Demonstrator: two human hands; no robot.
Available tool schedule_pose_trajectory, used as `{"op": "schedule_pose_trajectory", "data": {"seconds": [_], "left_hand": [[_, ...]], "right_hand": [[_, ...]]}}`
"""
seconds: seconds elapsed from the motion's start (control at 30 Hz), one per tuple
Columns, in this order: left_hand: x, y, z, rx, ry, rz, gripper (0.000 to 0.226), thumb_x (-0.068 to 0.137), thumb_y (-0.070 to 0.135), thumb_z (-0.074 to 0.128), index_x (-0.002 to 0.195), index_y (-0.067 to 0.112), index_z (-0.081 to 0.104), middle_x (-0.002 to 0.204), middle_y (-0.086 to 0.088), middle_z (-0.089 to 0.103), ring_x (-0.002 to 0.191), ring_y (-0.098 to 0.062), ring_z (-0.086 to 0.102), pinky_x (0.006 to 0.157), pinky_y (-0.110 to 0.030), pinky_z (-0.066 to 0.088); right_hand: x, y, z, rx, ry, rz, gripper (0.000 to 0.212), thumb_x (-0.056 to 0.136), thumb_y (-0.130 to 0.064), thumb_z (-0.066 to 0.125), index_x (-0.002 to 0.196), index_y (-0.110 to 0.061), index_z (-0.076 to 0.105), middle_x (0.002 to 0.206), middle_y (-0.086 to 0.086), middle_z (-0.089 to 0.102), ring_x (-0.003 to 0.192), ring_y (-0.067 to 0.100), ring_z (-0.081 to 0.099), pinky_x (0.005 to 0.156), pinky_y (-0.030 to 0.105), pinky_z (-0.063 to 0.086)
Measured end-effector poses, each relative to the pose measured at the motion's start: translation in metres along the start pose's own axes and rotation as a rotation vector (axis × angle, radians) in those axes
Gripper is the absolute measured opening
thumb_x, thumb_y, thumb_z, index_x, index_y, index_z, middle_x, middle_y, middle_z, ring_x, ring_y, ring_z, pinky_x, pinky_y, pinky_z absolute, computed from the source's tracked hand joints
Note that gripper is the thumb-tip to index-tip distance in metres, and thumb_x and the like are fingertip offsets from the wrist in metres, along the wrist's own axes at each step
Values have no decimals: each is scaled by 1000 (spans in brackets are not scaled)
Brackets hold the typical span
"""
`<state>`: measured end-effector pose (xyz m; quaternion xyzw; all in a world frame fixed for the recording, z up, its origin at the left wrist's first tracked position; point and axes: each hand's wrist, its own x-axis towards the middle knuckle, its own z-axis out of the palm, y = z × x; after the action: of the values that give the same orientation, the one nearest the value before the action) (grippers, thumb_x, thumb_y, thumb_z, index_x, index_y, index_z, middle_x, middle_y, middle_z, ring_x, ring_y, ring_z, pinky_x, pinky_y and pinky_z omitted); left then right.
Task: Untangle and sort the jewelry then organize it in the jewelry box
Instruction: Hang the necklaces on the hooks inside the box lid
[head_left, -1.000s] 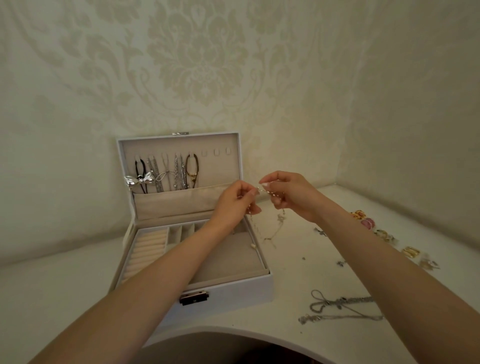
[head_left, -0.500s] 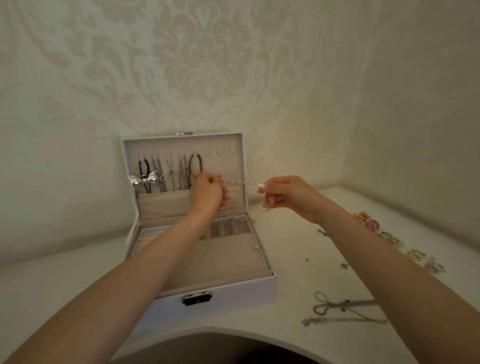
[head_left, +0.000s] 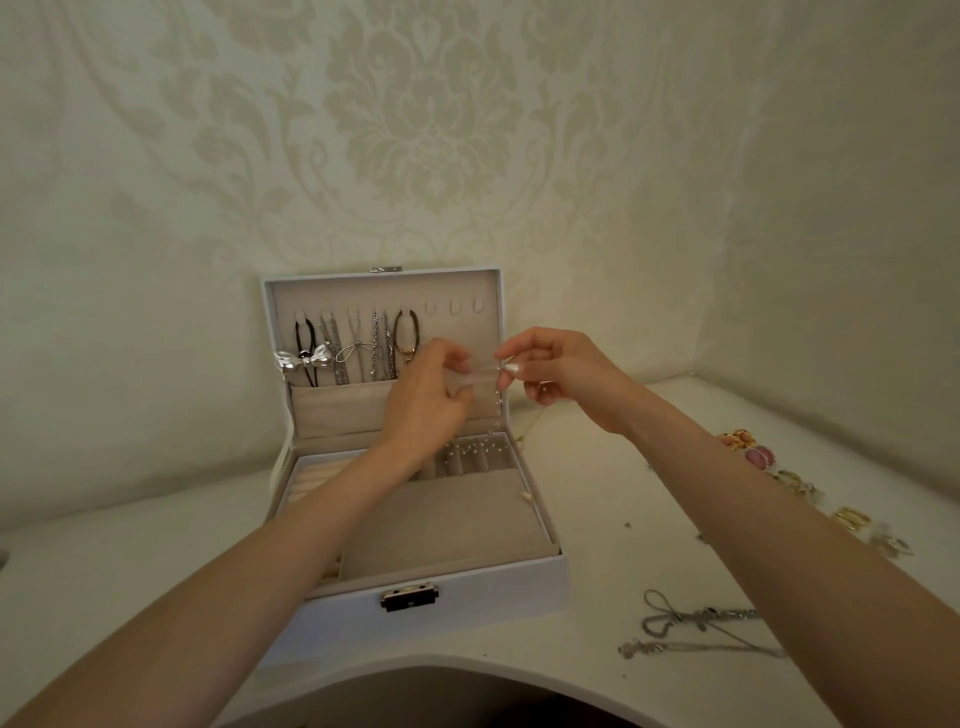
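**Beaded chain over the open box**

I see a thin chain (head_left: 497, 410) with small pale beads hanging between both hands above the far compartments of the open white jewelry box (head_left: 467, 595), its lower end trailing into them. The right hand (head_left: 563, 379) pinches it between thumb and forefinger. The left hand (head_left: 423, 400) is blurred; its fingers (head_left: 454, 359) curl narrowly beside the chain, and I cannot tell whether they grip it.

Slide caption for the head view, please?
Over the open jewelry box, left hand and right hand hold a beaded chain; necklaces hang in the lid.
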<state>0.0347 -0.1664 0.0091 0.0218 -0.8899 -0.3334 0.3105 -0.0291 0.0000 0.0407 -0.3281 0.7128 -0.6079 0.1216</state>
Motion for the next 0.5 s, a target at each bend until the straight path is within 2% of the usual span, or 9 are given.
{"op": "schedule_pose_trajectory", "data": {"seconds": [0.07,0.13,0.2,0.27,0.37,0.5], "left_hand": [[-3,14,-1,-252,-143,40,36,86,5,58,117,20,49,102,7,61,73,-13,56,63,-22,46],[-4,18,-1,-410,-186,7,31,88,1,55,113,19,49,92,3,62,74,-15,60,63,-26,50],[-4,14,-3,-426,-169,-1,17,90,6,57,103,16,56,81,-1,62,72,-15,60,67,-34,55],[-2,8,-7,-349,-152,17,6,90,13,60,95,12,63,77,-4,62,68,-11,58,72,-38,53],[1,3,-8,-233,-10,51,2,89,14,61,88,13,63,76,-2,62,69,-14,58,73,-38,51],[9,-7,-11,-168,223,-79,5,89,16,61,85,16,59,78,2,59,77,-18,57,74,-35,47]], "right_hand": [[3,-2,5,-35,-12,-16,14,89,1,60,92,-12,66,71,4,68,53,9,51,51,21,40],[5,-5,8,-33,10,-33,14,87,2,61,90,-10,66,65,2,65,52,9,53,51,22,42],[6,-7,7,-37,34,-40,13,85,3,65,93,-7,65,65,1,63,51,7,54,52,22,45],[6,-9,5,-58,20,-29,17,82,3,67,97,-5,65,70,2,62,53,6,55,55,20,47],[6,-7,3,-111,-50,28,25,81,5,68,102,-7,65,77,5,63,61,9,60,62,19,51],[6,2,1,-108,-61,105,19,82,6,66,96,-7,68,78,9,66,61,9,65,66,20,54]]}}
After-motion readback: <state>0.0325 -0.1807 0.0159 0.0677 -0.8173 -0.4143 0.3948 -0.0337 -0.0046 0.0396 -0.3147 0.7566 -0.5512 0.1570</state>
